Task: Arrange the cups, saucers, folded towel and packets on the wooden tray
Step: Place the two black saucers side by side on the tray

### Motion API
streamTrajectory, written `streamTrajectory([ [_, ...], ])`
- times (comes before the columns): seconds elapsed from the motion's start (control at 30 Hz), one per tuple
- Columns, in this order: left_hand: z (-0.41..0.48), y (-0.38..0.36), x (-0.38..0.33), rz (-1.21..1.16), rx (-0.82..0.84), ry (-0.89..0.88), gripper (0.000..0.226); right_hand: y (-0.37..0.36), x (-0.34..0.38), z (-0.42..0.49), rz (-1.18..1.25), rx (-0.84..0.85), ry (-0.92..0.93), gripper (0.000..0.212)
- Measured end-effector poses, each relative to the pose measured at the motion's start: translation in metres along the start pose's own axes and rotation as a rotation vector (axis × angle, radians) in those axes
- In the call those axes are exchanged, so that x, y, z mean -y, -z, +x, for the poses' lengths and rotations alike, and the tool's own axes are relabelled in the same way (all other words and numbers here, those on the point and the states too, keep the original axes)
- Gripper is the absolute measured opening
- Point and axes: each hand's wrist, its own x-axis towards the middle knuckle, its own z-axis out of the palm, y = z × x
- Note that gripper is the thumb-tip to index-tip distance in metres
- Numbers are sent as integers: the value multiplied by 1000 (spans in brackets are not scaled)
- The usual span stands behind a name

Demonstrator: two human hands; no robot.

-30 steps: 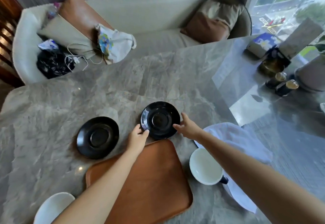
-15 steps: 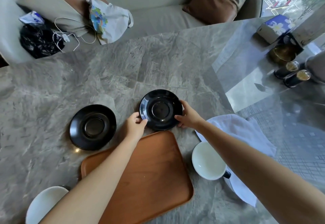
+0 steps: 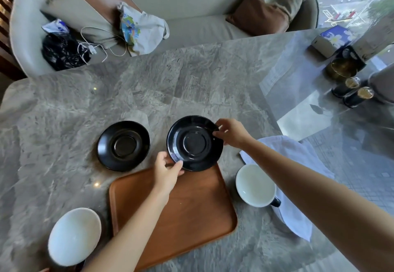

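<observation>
At centre frame, a person's left hand (image 3: 167, 172) and right hand (image 3: 231, 133) each pinch the rim of a black saucer (image 3: 195, 143) from opposite sides. The saucer's lower edge overlaps the top edge of the wooden tray (image 3: 191, 207). A second black saucer (image 3: 123, 145) lies on the grey marble table (image 3: 149, 92) just to the left, beside the tray's upper-left corner. A white cup (image 3: 254, 185) stands just right of the tray, against a white towel (image 3: 298, 158) spread at right. Another white cup (image 3: 74, 236) sits at lower left, near the tray's corner.
</observation>
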Motion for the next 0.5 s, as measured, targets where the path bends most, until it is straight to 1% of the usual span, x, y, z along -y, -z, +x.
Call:
streamTrajectory([
  [0.07, -12, 9, 11, 7, 5, 40, 20, -5, 3, -6, -75, 74, 28, 11],
  [0.17, -28, 17, 25, 38, 48, 100, 17, -14, 0, -15, -126, 137, 39, 13],
  [0.27, -42, 23, 37, 75, 99, 129, 12, -20, -6, -24, -191, 160, 59, 20],
  [0.4, -51, 25, 43, 142, 127, 150, 3, -20, -9, -32, -270, 186, 104, 27],
  [0.5, -55, 26, 45, 191, 138, 171, 13, -19, -8, -37, -320, 222, 112, 30],
])
